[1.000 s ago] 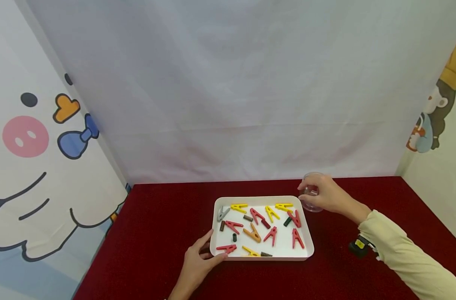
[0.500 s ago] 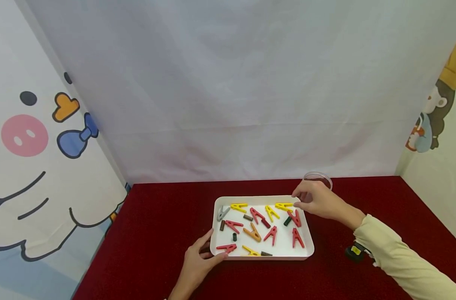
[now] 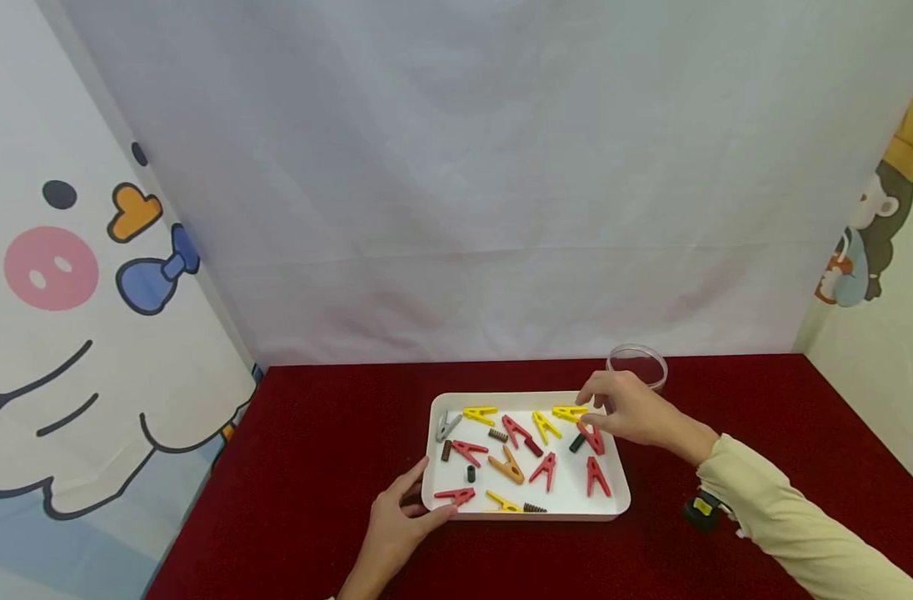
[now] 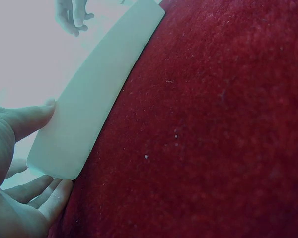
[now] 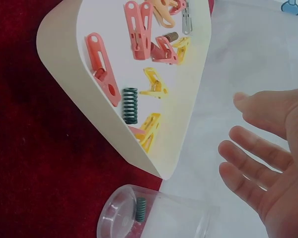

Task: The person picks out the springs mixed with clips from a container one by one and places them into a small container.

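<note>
My left hand (image 3: 396,521) grips the near left corner of a white tray (image 3: 531,517), thumb at the front rim and fingers around the side. The right hand (image 3: 625,408) hovers over the tray's far right corner, fingers apart and holding nothing. Beneath it lie a yellow clip (image 3: 569,412), a red clip (image 3: 594,437) and a dark green spring (image 5: 130,105). Several more red and yellow clips, an orange clip (image 3: 506,467), a grey clip (image 3: 447,427) and several springs lie scattered in the tray. A clear plastic cup (image 3: 636,350) stands behind the right hand; it holds a green spring (image 5: 141,209).
A dark tape measure (image 3: 701,510) with a yellow label lies on the red cloth (image 3: 314,467), partly behind the right sleeve (image 3: 771,492). A white curtain (image 3: 501,208) rises behind the table, with printed panels at both sides.
My right hand has left the clear cup, moving left and slightly down over the tray's far right corner. The left hand and tray stay put.
</note>
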Tool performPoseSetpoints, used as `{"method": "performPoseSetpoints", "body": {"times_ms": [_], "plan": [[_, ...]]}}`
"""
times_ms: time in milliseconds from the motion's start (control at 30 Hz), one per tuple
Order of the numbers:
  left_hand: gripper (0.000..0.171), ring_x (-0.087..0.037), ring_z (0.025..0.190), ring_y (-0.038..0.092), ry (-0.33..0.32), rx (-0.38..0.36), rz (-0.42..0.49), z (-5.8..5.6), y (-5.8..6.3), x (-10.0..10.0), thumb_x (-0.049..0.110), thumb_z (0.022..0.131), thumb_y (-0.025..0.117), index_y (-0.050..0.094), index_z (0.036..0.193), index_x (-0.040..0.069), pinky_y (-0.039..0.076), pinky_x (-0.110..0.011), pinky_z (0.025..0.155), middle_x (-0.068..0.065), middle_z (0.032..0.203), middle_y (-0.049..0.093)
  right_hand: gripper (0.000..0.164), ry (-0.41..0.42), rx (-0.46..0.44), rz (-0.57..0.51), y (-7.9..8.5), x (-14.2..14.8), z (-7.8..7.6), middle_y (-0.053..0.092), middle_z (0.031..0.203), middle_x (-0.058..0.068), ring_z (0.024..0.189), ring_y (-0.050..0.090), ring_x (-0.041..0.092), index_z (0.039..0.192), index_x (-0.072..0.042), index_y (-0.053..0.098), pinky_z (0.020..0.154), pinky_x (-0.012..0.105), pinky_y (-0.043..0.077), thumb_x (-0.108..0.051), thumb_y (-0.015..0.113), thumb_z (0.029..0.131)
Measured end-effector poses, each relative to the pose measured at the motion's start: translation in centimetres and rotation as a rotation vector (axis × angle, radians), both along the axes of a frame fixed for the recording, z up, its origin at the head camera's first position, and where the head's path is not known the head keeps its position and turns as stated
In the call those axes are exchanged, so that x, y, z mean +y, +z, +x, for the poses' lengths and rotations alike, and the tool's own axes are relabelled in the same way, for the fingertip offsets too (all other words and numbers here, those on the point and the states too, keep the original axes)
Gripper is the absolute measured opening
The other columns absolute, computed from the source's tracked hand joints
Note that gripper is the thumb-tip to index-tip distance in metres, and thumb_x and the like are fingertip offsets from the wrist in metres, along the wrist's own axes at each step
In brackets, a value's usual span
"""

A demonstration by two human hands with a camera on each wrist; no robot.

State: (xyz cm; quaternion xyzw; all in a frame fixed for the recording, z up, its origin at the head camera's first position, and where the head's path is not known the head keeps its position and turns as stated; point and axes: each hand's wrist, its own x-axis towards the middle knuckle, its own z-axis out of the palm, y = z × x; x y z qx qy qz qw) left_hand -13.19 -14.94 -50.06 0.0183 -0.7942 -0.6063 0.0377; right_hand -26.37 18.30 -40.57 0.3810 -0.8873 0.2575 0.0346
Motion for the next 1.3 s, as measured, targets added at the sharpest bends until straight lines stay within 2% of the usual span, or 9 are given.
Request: {"method": "performPoseSetpoints", "body": {"times_ms": [33,200,267,333,533,833,1100,1300], "plan": [[0.078,-0.028,0.103,0.057,-0.001,-0.002,-0.001,0.2,0.6,0.1,0.017,0.072,0.084,0.046,0.139,0.004,0.052,-0.027,0.075,-0.019,0.124,0.055,0.015,-0.002,-0.005,0.002,-0.1,-0.1,0.0,0.063,0.085,-0.003,0.071,0.055,0.017,0.091,-0.01,0.07,0.058,0.024,0.046,-0.006,0.077,0.077],[0.079,-0.028,0.104,0.056,0.0,-0.025,-0.005,0.1,0.5,0.0,0.019,0.072,0.084,0.046,0.14,0.005,0.052,-0.028,0.076,-0.018,0.124,0.055,0.014,-0.006,-0.026,0.015,-0.6,-0.5,0.0,0.065,0.088,0.0,0.076,0.057,0.018,0.09,-0.01,0.07,0.063,0.027,0.048,-0.007,0.075,0.078],[0.08,-0.024,0.104,0.056,-0.001,-0.025,-0.006,-0.2,-0.5,-0.3,0.023,0.072,0.084,0.046,0.141,0.008,0.051,-0.025,0.075,-0.016,0.125,0.055,0.013,-0.008,-0.042,0.02,-0.7,-0.5,0.1,0.065,0.089,0.002,0.077,0.056,0.019,0.09,-0.01,0.07,0.065,0.027,0.047,-0.008,0.075,0.078],[0.08,-0.024,0.104,0.056,-0.005,-0.026,-0.008,-0.2,-0.4,-0.3,0.023,0.072,0.084,0.046,0.14,0.007,0.051,-0.023,0.075,-0.016,0.126,0.055,0.013,-0.016,-0.063,0.027,-0.8,-0.5,0.1,0.065,0.09,0.005,0.078,0.056,0.019,0.09,-0.011,0.07,0.066,0.028,0.047,-0.009,0.075,0.079],[0.08,-0.025,0.104,0.057,-0.007,-0.018,0.001,-0.2,-0.4,-0.3,0.023,0.071,0.084,0.046,0.14,0.007,0.051,-0.023,0.075,-0.016,0.126,0.055,0.015,-0.045,-0.087,0.041,-1.3,-0.6,0.2,0.065,0.091,0.005,0.078,0.057,0.02,0.092,-0.009,0.071,0.064,0.026,0.047,-0.011,0.076,0.078],[0.08,-0.025,0.105,0.056,-0.006,-0.017,0.005,-0.2,-0.3,-0.3,0.023,0.071,0.084,0.046,0.14,0.008,0.051,-0.024,0.075,-0.016,0.126,0.055,0.02,-0.035,-0.104,0.066,-2.0,-0.7,0.3,0.064,0.091,0.004,0.076,0.057,0.021,0.095,-0.006,0.072,0.062,0.025,0.047,-0.011,0.077,0.077],[0.079,-0.025,0.106,0.056,-0.006,-0.016,0.006,-0.2,-0.5,-0.3,0.022,0.072,0.084,0.046,0.14,0.008,0.051,-0.025,0.076,-0.017,0.126,0.054,0.023,0.015,-0.088,0.074,-2.8,-0.8,0.1,0.064,0.091,0.007,0.076,0.057,0.02,0.096,-0.001,0.069,0.062,0.025,0.047,-0.007,0.077,0.075],[0.08,-0.025,0.106,0.056,-0.005,-0.025,0.012,-0.2,-0.7,-0.4,0.021,0.072,0.084,0.045,0.141,0.008,0.052,-0.026,0.076,-0.016,0.125,0.055,0.023,0.007,-0.123,0.093,-3.0,-1.0,0.3,0.063,0.093,0.008,0.073,0.055,0.02,0.096,-0.003,0.07,0.061,0.025,0.045,-0.009,0.078,0.076]]}}
